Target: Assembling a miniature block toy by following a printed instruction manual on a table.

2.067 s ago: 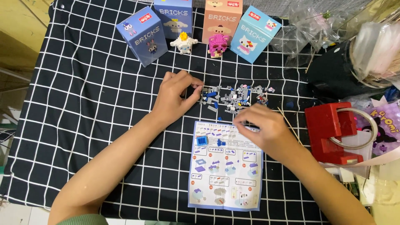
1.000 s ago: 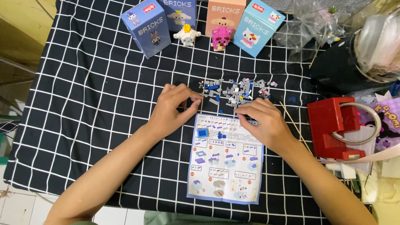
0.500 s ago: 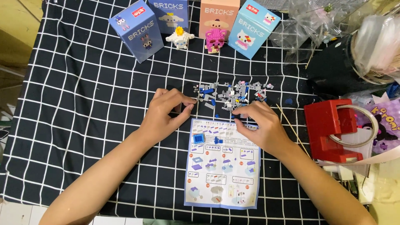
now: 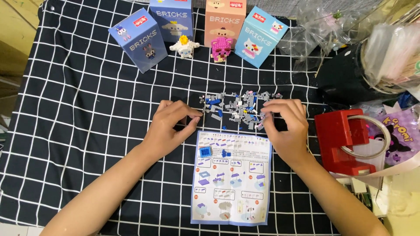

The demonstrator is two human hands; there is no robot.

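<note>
Our left hand (image 4: 171, 126) pinches narrow beside the scattered pile of small grey and blue plastic bricks (image 4: 236, 109), mid-counter. Our right hand (image 4: 284, 124) curls into that pile; whether its fingers hold a brick we cannot tell. The printed paper instruction sheet (image 4: 232, 177) lies toward the near edge.

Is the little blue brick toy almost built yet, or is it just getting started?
Just getting started. Done: two small blue built bits sit on the instruction sheet. In hand: the left hand and right hand both pick at the pile of loose grey and blue bricks; whether either grip holds a brick is unclear. Left: nearly the whole pile is unjoined, unlike the finished white figure and pink figure by the boxes.
</note>
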